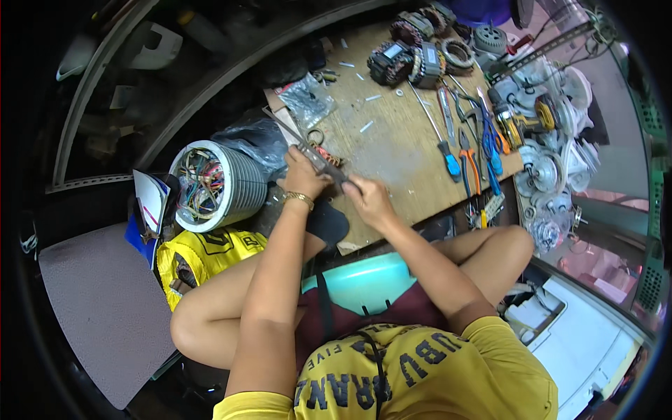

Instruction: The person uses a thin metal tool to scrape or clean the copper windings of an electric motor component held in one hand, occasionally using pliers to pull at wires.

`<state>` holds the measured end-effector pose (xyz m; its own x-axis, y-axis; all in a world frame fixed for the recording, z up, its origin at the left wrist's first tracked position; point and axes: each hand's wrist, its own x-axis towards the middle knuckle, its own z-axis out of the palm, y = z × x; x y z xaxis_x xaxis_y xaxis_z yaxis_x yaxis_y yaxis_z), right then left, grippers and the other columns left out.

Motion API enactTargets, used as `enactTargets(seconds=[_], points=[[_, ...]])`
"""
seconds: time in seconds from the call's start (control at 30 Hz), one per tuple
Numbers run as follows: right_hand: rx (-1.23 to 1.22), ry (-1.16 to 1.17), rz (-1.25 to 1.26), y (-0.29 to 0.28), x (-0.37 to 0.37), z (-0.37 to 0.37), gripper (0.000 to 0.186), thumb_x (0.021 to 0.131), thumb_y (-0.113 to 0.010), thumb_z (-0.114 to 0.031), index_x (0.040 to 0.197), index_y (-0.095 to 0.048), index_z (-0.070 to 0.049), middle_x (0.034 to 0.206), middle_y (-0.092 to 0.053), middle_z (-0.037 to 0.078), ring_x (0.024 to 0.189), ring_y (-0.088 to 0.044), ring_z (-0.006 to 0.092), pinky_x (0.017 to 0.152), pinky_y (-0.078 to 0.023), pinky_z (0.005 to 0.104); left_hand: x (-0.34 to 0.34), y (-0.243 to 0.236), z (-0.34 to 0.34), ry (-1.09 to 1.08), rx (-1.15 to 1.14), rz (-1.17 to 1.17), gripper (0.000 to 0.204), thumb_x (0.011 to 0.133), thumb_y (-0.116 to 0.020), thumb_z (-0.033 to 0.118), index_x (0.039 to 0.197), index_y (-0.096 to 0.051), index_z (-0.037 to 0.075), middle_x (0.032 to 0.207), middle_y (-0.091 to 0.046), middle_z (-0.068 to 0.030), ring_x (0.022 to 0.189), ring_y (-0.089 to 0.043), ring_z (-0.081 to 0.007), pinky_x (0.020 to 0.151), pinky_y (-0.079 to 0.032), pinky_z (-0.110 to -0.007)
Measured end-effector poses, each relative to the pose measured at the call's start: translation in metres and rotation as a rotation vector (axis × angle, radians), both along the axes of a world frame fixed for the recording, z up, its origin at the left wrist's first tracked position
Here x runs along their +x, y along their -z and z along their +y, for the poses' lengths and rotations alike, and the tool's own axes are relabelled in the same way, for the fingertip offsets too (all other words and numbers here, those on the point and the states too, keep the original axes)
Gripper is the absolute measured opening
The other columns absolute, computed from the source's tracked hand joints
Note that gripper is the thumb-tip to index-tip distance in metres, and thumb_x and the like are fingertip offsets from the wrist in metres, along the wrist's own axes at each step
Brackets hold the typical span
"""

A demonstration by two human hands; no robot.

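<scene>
My left hand (305,172), with a gold bracelet at the wrist, is closed around the middle of a long, dark metal tool (323,165) over the board's left part. The tool's slim end points up and to the left; its exact kind is unclear. My right hand (372,201) is closed on its lower right end, fingers wrapped round a dark grip. Just beyond my left hand lie a reddish copper coil (326,155) and a small dark ring (315,136). A clear plastic bag (306,102) rests farther up the board.
The wooden board (399,157) bears wound motor stators (392,63) at its far side. Along its right lie a blue screwdriver (448,159), orange-handled pliers (469,161) and a yellow drill (542,115). A ribbed white bucket (241,187) of wires stands left. White plastic parts (549,171) crowd the right.
</scene>
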<state>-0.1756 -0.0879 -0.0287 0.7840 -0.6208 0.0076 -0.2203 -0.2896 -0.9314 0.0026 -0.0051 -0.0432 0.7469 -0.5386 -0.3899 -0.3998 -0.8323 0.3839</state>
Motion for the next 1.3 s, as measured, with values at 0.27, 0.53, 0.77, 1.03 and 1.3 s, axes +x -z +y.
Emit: enactTargets(seconds=[0.27, 0.53, 0.77, 1.03, 1.3], points=[[0.065, -0.100, 0.055, -0.054, -0.108, -0.003, 0.018, 0.100, -0.060, -0.016, 0.099, -0.068, 0.000, 0.070, -0.056, 0.020, 0.061, -0.058, 0.0371, 0.060, -0.047, 0.0400, -0.006, -0.011, 0.005, -0.084, 0.050, -0.035, 0.120, 0.056, -0.096, 0.043, 0.145, -0.026, 0.002, 0.144, -0.045, -0.0187, 0.120, -0.064, -0.0389, 0.098, -0.042, -0.068], [0.064, -0.082, -0.081, -0.001, 0.033, -0.015, 0.029, 0.102, -0.061, -0.028, 0.103, -0.069, 0.000, 0.086, -0.066, 0.027, 0.079, -0.065, 0.0477, 0.066, -0.050, 0.0473, -0.005, -0.009, -0.003, -0.042, 0.012, 0.007, 0.110, 0.061, -0.093, 0.054, 0.137, -0.032, 0.002, 0.143, -0.048, -0.0237, 0.124, -0.061, -0.0435, 0.093, -0.046, -0.065], [0.124, -0.112, 0.150, -0.064, -0.116, -0.012, 0.021, 0.102, -0.059, -0.019, 0.099, -0.069, -0.001, 0.071, -0.057, 0.019, 0.063, -0.060, 0.0335, 0.062, -0.048, 0.0395, -0.006, -0.010, 0.004, -0.091, 0.026, 0.005, 0.118, 0.057, -0.096, 0.043, 0.143, -0.026, 0.002, 0.144, -0.045, -0.0205, 0.119, -0.064, -0.0406, 0.099, -0.042, -0.069], [0.000, -0.022, -0.119, 0.025, 0.021, -0.026, 0.027, 0.103, -0.059, -0.022, 0.107, -0.068, 0.004, 0.082, -0.067, 0.023, 0.070, -0.063, 0.0333, 0.065, -0.050, 0.0397, -0.009, -0.009, -0.021, -0.037, -0.027, 0.016, 0.113, 0.057, -0.095, 0.046, 0.136, -0.029, 0.000, 0.140, -0.048, -0.0230, 0.118, -0.064, -0.0436, 0.095, -0.047, -0.060], [0.045, -0.136, 0.052, -0.036, -0.115, -0.011, 0.021, 0.100, -0.062, -0.015, 0.106, -0.069, 0.003, 0.078, -0.063, 0.021, 0.067, -0.063, 0.0400, 0.063, -0.050, 0.0420, -0.005, -0.006, 0.004, -0.091, 0.042, 0.002, 0.122, 0.055, -0.097, 0.044, 0.144, -0.025, 0.003, 0.145, -0.046, -0.0202, 0.122, -0.063, -0.0415, 0.097, -0.043, -0.068]])
